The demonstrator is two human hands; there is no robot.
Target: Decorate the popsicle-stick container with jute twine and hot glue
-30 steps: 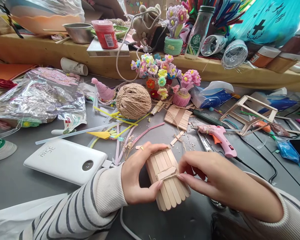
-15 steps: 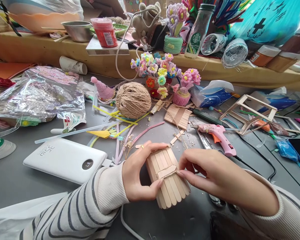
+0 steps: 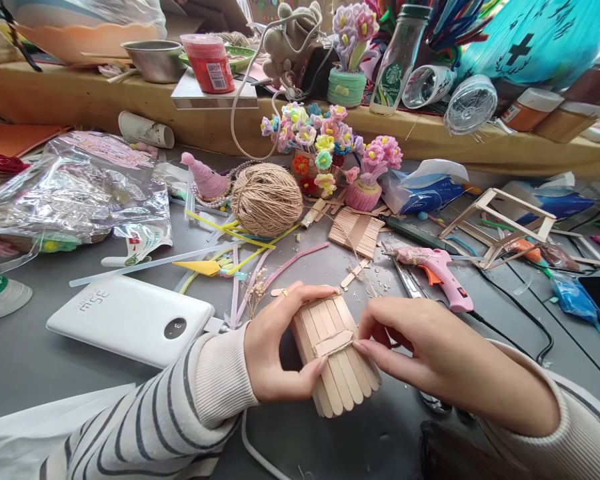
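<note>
My left hand [image 3: 285, 347] grips a small box-like piece made of craft sticks [image 3: 347, 380], thumb on its front and fingers over its upper edge. Across that front lies a short pointed stick [image 3: 333, 343], with a strand of twine [image 3: 341, 346] along its lower side. At the right end of this strip, my right hand [image 3: 405, 340] is closed in a pinch on the twine, its thumb and forefinger touching the piece. The other right fingers are curled under, partly hidden.
Beyond my hands lie a ball of twine [image 3: 267, 200], a slatted stick panel [image 3: 355, 231] and a pink glue gun [image 3: 437, 270] with its cord. A white power bank [image 3: 130, 320] sits at left, a stick frame [image 3: 500, 227] at right. Pipe-cleaner flowers [image 3: 325, 143] stand behind.
</note>
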